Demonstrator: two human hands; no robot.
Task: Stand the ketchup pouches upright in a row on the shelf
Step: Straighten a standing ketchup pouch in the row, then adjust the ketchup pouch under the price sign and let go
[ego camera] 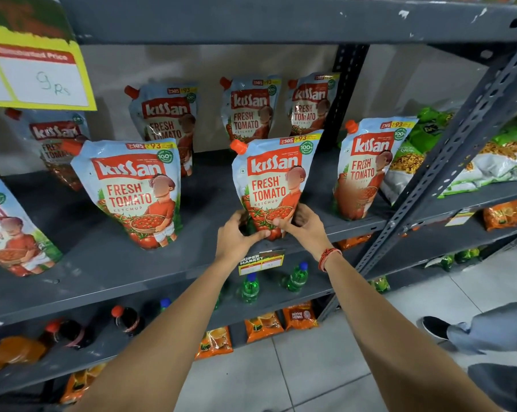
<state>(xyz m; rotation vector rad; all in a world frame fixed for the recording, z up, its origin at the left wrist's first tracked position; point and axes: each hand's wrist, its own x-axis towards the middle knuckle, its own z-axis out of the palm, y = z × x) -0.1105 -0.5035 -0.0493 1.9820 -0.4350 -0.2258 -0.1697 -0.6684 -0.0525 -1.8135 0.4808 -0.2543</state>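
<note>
Several blue-and-red ketchup pouches with orange caps stand on a grey metal shelf (108,263). My left hand (236,236) and my right hand (306,226) both grip the bottom of the middle front pouch (273,179), which stands upright near the shelf's front edge. Another front pouch (135,188) stands to its left and one (363,165) to its right. A further pouch (10,230) leans at the far left. Behind them stands a back row (251,108) of several pouches against the wall.
A yellow price tag (34,75) hangs from the upper shelf at left. Green snack bags (429,129) fill the neighbouring bay at right. Drink bottles (296,278) and orange packets (263,325) sit on lower shelves. A person's shoe (435,327) is on the tiled floor.
</note>
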